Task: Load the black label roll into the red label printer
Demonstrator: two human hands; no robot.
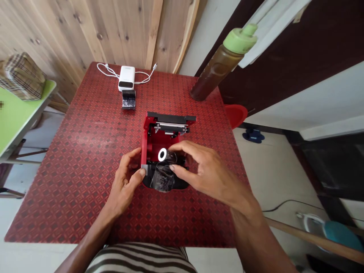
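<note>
A small red and black printer [144, 146] stands on the table with its lid [173, 118] raised. Thumb and fingers of my left hand [126, 182] grip its left side wall. Over the printer's open bay, my right hand [200, 167] pinches a roll of black film [171, 156] with a white core that faces up and to the left. A loose crinkled flap of the film [163, 178] hangs over the printer's front edge. My fingers cover the roll's right end and part of the printer's right side.
Toward the back of the red patterned table [85, 170] lie a white power bank [126, 76] with its cable and a black roll-like piece [129, 99]. A tall brown bottle [216, 70] with a green cap stands at the back right. Left is a green table [17, 113] bearing a plaid bag [24, 76].
</note>
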